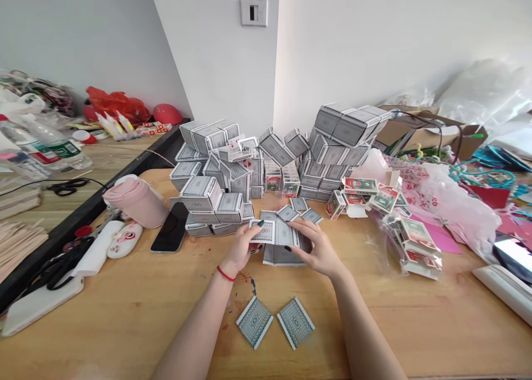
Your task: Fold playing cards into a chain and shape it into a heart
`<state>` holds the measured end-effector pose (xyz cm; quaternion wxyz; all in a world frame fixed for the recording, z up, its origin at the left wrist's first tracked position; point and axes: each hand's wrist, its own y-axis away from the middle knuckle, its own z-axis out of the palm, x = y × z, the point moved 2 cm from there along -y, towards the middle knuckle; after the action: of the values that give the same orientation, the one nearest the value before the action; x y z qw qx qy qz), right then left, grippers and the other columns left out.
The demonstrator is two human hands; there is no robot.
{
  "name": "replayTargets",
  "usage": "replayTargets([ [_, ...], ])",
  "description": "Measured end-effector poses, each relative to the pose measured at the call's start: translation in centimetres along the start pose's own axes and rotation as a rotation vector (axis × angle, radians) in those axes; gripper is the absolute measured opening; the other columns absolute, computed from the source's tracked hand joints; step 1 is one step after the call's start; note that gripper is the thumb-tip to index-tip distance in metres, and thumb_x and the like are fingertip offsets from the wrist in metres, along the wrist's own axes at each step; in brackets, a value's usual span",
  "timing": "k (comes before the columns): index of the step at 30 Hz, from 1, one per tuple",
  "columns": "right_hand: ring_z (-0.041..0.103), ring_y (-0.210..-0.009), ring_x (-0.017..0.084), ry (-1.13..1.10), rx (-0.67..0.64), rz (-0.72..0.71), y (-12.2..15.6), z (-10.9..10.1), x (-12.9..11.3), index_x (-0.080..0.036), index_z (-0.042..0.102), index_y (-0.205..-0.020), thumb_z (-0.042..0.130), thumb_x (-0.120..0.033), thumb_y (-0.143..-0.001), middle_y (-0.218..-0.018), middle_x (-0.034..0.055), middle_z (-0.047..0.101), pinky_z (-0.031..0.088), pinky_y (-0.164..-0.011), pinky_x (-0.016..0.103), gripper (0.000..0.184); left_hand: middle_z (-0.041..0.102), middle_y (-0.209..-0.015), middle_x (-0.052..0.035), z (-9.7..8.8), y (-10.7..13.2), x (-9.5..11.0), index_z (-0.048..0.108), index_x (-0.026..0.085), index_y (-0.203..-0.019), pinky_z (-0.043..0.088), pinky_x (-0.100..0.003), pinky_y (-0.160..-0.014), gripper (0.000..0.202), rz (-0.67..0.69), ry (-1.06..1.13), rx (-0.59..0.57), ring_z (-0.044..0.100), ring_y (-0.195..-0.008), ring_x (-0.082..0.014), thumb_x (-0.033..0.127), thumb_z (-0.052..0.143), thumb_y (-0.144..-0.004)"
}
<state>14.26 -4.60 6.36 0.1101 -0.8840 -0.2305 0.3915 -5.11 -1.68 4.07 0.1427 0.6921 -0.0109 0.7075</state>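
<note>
My left hand (243,247), with a red string round the wrist, pinches one grey-backed playing card (264,231) by its edge. My right hand (316,248) lies curled over a loose spread of the same cards (286,233) on the wooden table (124,313), its fingers pressing on them. More cards lie face down just beyond the hands. Closer to me, two small stacks of cards (254,321) (295,322) lie side by side, apart from both hands.
A tall heap of grey card decks (216,169) and another (344,136) stand behind the hands. A black phone (170,228), a pink roll (137,200) and scissors (58,266) lie left. Printed card boxes (411,239) and pink plastic bags (457,203) crowd the right.
</note>
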Motion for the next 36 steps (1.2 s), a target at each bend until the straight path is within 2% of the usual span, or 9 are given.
replayTargets([
  [3,0.055,-0.096,0.023,-0.072,-0.018,0.033,0.0,0.1,0.0,-0.02,0.054,-0.113,0.049,-0.038,-0.081,-0.107,0.0102,0.06,0.042,-0.083,0.035,0.037,0.057,-0.097,-0.0053,-0.2,0.1,0.4,0.047,0.02,-0.111,0.043,-0.025,-0.064,0.048,0.157,0.047,0.04,0.054,-0.078,-0.0154,0.05,0.048,-0.074],
  [5,0.057,-0.094,0.022,-0.096,-0.019,0.071,0.0,0.2,0.2,-0.02,0.057,-0.11,0.044,-0.037,-0.084,-0.104,0.0091,0.063,0.044,-0.081,0.033,0.034,0.051,-0.116,-0.0069,-0.2,0.4,1.0,0.042,0.022,-0.12,0.043,-0.029,-0.08,0.053,0.305,0.051,0.014,0.051,-0.1,-0.02,0.048,0.05,-0.074],
  [7,0.06,-0.086,0.02,-0.107,-0.02,0.139,0.0,0.3,0.4,-0.02,0.059,-0.107,0.04,-0.039,-0.085,-0.096,0.0074,0.066,0.046,-0.075,0.031,0.035,0.046,-0.125,-0.0078,-0.1,0.6,1.6,0.048,0.021,-0.116,0.038,-0.034,-0.091,0.047,0.418,-0.01,-0.072,0.043,-0.114,-0.023,0.048,0.047,-0.077],
  [9,0.061,-0.075,0.019,-0.107,-0.006,0.226,-0.1,0.4,0.8,-0.021,0.061,-0.103,0.037,-0.041,-0.086,-0.085,0.0056,0.068,0.047,-0.068,0.029,0.036,0.05,-0.123,-0.0082,0.2,0.9,2.0,0.06,0.019,-0.103,0.031,-0.037,-0.099,0.04,0.49,-0.139,-0.154,0.038,-0.12,-0.0243,0.048,0.045,-0.079],
  [12,0.061,-0.069,0.019,-0.115,0.021,0.316,-0.1,0.6,1.4,-0.021,0.064,-0.098,0.037,-0.043,-0.085,-0.075,0.0043,0.067,0.047,-0.066,0.029,0.037,0.059,-0.114,-0.0072,0.6,1.0,1.9,0.065,0.02,-0.096,0.029,-0.037,-0.101,0.03,0.519,-0.31,-0.165,0.044,-0.116,-0.023,0.04,0.051,-0.078],
  [17,0.061,-0.067,0.018,-0.24,-0.01,0.374,-0.1,1.0,1.7,-0.019,0.063,-0.099,0.037,-0.046,-0.084,-0.075,0.0051,0.067,0.049,-0.062,0.03,0.04,0.066,-0.101,-0.0046,0.8,0.6,0.7,0.066,0.023,-0.093,0.042,-0.031,-0.089,0.024,0.452,-0.393,-0.039,0.058,-0.097,-0.0185,0.029,0.047,-0.081],
  [22,0.06,-0.081,0.018,-0.349,-0.069,0.325,0.0,1.5,1.2,-0.019,0.057,-0.108,0.048,-0.042,-0.08,-0.093,0.0041,0.064,0.05,-0.067,0.029,0.037,0.067,-0.097,-0.0053,0.3,0.1,-0.1,0.066,0.021,-0.093,0.044,-0.029,-0.084,0.024,0.422,-0.37,0.086,0.061,-0.091,-0.0185,0.031,0.048,-0.08],
  [28,0.06,-0.074,0.017,-0.329,-0.012,0.406,0.0,2.5,2.3,-0.019,0.059,-0.099,0.036,-0.04,-0.085,-0.08,0.0044,0.064,0.051,-0.058,0.027,0.034,0.068,-0.089,-0.0053,0.6,0.3,-0.3,0.068,0.023,-0.083,0.044,-0.03,-0.082,0.017,0.5,-0.511,0.115,0.061,-0.084,-0.0189,0.031,0.055,-0.075],
  [36,0.058,-0.064,0.015,-0.328,-0.036,0.364,-0.2,2.6,2.3,-0.018,0.061,-0.096,0.037,-0.043,-0.084,-0.072,0.0035,0.062,0.049,-0.055,0.026,0.037,0.067,-0.075,-0.0051,0.8,0.8,-0.2,0.066,0.023,-0.068,0.043,-0.028,-0.073,0.012,0.479,-0.485,0.19,0.059,-0.073,-0.0177,0.032,0.058,-0.072],
])
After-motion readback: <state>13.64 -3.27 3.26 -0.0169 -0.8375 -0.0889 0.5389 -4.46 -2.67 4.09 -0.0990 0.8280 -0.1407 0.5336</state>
